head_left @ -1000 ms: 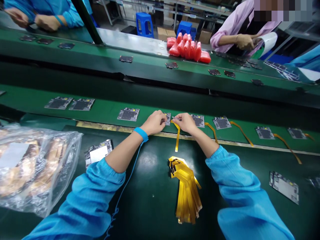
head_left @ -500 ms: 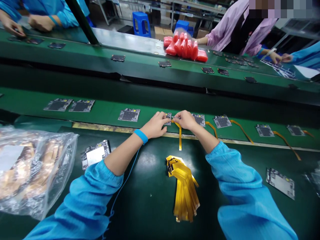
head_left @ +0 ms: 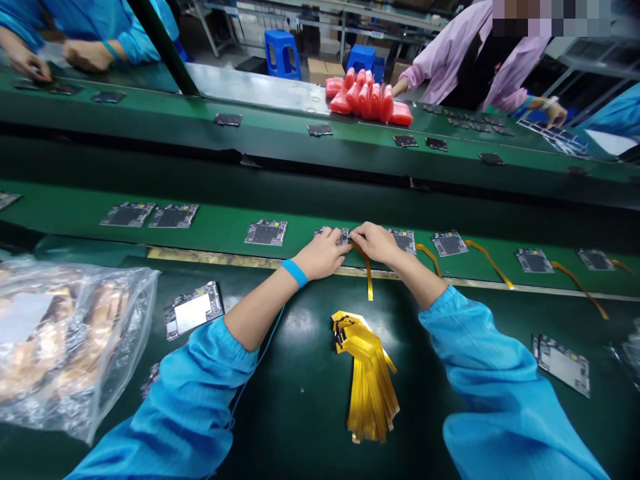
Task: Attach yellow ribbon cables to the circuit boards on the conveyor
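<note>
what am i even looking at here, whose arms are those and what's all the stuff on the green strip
The one picture comes from a camera worn on a person's head, looking down at their own arms in blue sleeves. The left hand and right hand meet over a small circuit board lying on the green belt. The right hand pinches the top of an orange flat cable that hangs off that board. More boards lie along the belt; those to the right already carry such cables. On the dark table lie a bundle of spare cables and a clear plastic bag. Other people work at the far belt.
</note>
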Tool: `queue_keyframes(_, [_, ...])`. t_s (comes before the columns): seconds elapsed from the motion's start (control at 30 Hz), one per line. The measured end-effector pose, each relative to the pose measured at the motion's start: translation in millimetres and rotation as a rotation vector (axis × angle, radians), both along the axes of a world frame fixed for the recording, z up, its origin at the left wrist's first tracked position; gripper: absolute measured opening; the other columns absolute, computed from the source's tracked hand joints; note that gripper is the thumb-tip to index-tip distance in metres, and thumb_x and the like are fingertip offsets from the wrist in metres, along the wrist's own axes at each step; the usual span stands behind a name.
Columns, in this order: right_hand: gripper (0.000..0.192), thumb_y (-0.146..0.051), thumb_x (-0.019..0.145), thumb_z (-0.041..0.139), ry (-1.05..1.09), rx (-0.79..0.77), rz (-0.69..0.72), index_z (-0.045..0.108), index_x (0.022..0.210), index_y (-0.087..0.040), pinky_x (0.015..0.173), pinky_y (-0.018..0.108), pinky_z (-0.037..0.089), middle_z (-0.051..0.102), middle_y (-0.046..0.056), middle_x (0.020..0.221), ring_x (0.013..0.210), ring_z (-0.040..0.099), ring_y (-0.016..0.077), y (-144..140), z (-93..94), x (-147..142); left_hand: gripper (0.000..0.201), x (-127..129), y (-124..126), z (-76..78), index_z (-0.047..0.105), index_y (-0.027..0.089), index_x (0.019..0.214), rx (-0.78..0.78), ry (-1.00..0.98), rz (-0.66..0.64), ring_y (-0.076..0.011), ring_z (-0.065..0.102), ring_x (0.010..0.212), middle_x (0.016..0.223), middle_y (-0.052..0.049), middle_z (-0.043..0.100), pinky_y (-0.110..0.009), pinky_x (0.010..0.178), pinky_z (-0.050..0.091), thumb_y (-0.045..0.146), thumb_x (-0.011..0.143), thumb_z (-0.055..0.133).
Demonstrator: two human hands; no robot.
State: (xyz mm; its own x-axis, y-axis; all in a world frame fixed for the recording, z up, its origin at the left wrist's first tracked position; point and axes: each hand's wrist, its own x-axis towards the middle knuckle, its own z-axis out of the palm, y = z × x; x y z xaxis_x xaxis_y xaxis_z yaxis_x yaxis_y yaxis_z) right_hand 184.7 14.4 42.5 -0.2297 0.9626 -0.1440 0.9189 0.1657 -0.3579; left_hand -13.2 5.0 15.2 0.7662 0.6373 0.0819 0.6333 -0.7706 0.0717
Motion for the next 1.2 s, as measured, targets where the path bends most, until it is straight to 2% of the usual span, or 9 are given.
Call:
queue_keyframes(0.13, [0.018, -0.03, 0.101, 0.061, 0.021, -0.05, -0.017, 0.078, 0.107, -0.027, 0.074, 0.026, 0.043, 0.081, 0.001, 0.109, 0.1, 0.072, 0.0215, -1.2, -2.5, 1.7, 0.039, 5.1, -1.0, 0.7, 0.068, 0.018, 0.134, -0.012, 0.022, 0.008, -0.0334, 0.048, 0.111, 0.128, -0.019, 0.053, -0.051, 0.097, 0.047, 0.028, 0.102, 0.048])
queue_keyframes(0.37, [0.017, -0.032, 0.101, 0.063, -0.066, -0.025, -0.03, 0.078, 0.107, -0.027, 0.079, 0.03, 0.045, 0.079, 0.004, 0.112, 0.104, 0.071, 0.0252, -5.9, -4.5, 13.5, 0.043, 10.5, -0.4, -0.2, 0.065, 0.021, 0.14, -0.06, -0.008, -0.007, -0.0352, 0.049, 0.114, 0.133, -0.02, 0.052, -0.054, 0.1, 0.046, 0.026, 0.101, 0.05])
queue_keyframes(0.53, [0.017, -0.029, 0.102, 0.059, -0.062, 0.013, -0.016, 0.076, 0.106, -0.026, 0.08, 0.029, 0.045, 0.077, 0.005, 0.113, 0.104, 0.069, 0.0238, -11.3, -9.5, 21.2, 0.046, 2.6, 0.9, -7.2, 0.064, 0.022, 0.141, -0.098, -0.179, -0.043, -0.032, 0.05, 0.121, 0.129, -0.015, 0.056, -0.053, 0.108, 0.046, 0.019, 0.097, 0.053])
queue_keyframes(0.67, [0.017, -0.03, 0.102, 0.06, 0.043, 0.104, 0.004, 0.073, 0.11, -0.023, 0.08, 0.028, 0.044, 0.074, 0.006, 0.113, 0.102, 0.068, 0.0224, -24.0, -9.3, 26.3, 0.041, -14.6, -6.6, -6.4, 0.065, 0.018, 0.137, -0.156, -0.285, -0.041, -0.0292, 0.054, 0.126, 0.131, -0.014, 0.058, -0.049, 0.112, 0.047, 0.018, 0.097, 0.054])
queue_keyframes(0.77, [0.019, -0.029, 0.098, 0.068, 0.123, 0.069, 0.144, 0.074, 0.114, -0.021, 0.079, 0.027, 0.044, 0.074, 0.007, 0.11, 0.097, 0.068, 0.021, -38.8, 0.0, 19.4, 0.036, -30.5, -14.1, -3.8, 0.067, 0.016, 0.132, -0.154, -0.304, -0.028, -0.0295, 0.055, 0.127, 0.134, -0.015, 0.058, -0.047, 0.111, 0.049, 0.018, 0.099, 0.052])
queue_keyframes(0.87, [0.013, -0.025, 0.096, 0.071, 0.113, -0.122, 0.422, 0.08, 0.105, -0.023, 0.079, 0.026, 0.044, 0.077, 0.004, 0.104, 0.094, 0.07, 0.0192, -54.1, 13.5, 0.3, 0.033, -42.6, -18.3, -4.5, 0.07, 0.016, 0.127, -0.145, -0.315, 0.01, -0.0289, 0.057, 0.124, 0.131, -0.015, 0.061, -0.047, 0.108, 0.051, 0.017, 0.099, 0.051])
queue_keyframes(0.93, [0.012, -0.025, 0.094, 0.074, 0.052, -0.217, 0.555, 0.082, 0.103, -0.026, 0.077, 0.025, 0.044, 0.078, 0.003, 0.104, 0.096, 0.071, 0.0196, -63.1, 21.5, -14.7, 0.033, -46.7, -19.3, -6.9, 0.071, 0.016, 0.125, -0.148, -0.31, 0.024, -0.0292, 0.058, 0.122, 0.13, -0.015, 0.062, -0.047, 0.107, 0.052, 0.016, 0.098, 0.052])
queue_keyframes(1.07, [0.017, -0.026, 0.09, 0.079, -0.097, -0.267, 0.681, 0.084, 0.106, -0.029, 0.074, 0.026, 0.045, 0.08, 0.003, 0.105, 0.1, 0.072, 0.0223, -76.9, 32.6, -36.5, 0.032, -47.3, -19.5, -12.3, 0.072, 0.014, 0.123, -0.155, -0.31, 0.022, -0.0297, 0.059, 0.122, 0.13, -0.016, 0.062, -0.048, 0.107, 0.053, 0.016, 0.098, 0.053])
queue_keyframes(1.2, [0.017, -0.026, 0.09, 0.079, -0.2, -0.246, 0.718, 0.084, 0.106, -0.028, 0.071, 0.027, 0.044, 0.081, 0.005, 0.105, 0.099, 0.074, 0.0245, -83.8, 38.6, -44.0, 0.031, -44.9, -19.3, -14.6, 0.073, 0.015, 0.122, -0.167, -0.325, 0.013, -0.0296, 0.059, 0.123, 0.13, -0.016, 0.062, -0.049, 0.108, 0.053, 0.017, 0.098, 0.054])
